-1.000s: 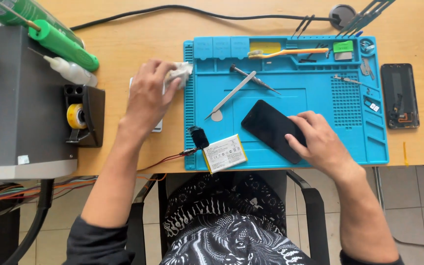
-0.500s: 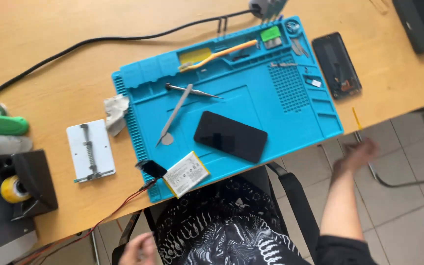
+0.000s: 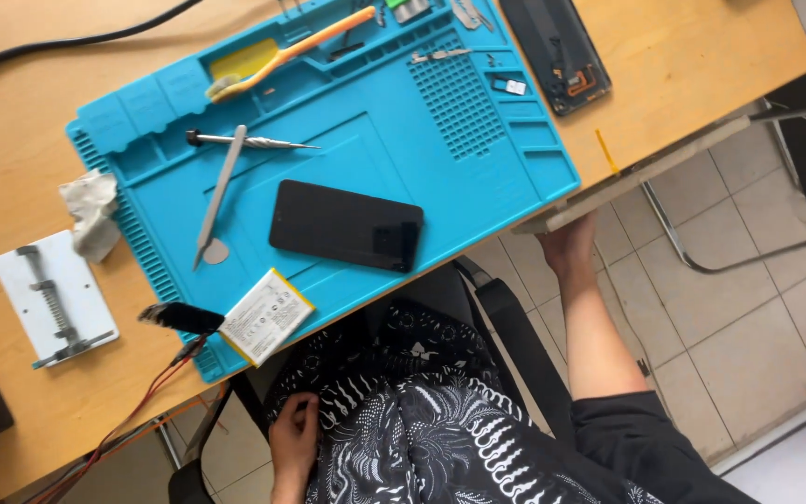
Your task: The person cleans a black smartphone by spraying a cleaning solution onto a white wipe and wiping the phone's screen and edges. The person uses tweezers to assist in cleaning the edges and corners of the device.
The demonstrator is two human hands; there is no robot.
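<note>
Head view: both hands are off the blue work mat point(image 3: 478, 187). The right hand point(image 3: 566, 245) reaches under the edge of the wooden surface point(image 3: 692, 56), just past the mat's right corner; its fingers are hidden beneath the edge, so I cannot tell whether they are spread or closed on anything. The left hand point(image 3: 293, 439) rests low on the patterned clothing at the lap, fingers loosely curled, holding nothing that shows.

The black phone point(image 3: 345, 225) lies flat and face up near the middle of the mat, touched by neither hand. Left of it a flat metal spudger point(image 3: 219, 198) lies on a slant, and a slim screwdriver point(image 3: 249, 142) lies crosswise above that. An orange-handled brush point(image 3: 291, 54) sits in the mat's upper trays.

As a judgement, any gripping at the surface's edge is best done steadily, since the phone and loose tools lie unsecured on the mat and a jolt could slide them.

Labelled things: a flat rectangular battery point(image 3: 267, 315), white with a yellow border and fine dark print, lies tilted at the mat's near edge, just beside a black clip point(image 3: 181, 317) with red wires. A dark phone back frame point(image 3: 556, 51) lies on the wood above the mat's right corner. A white holder plate point(image 3: 55, 297) and a crumpled cloth point(image 3: 90, 213) lie left of the mat.
</note>
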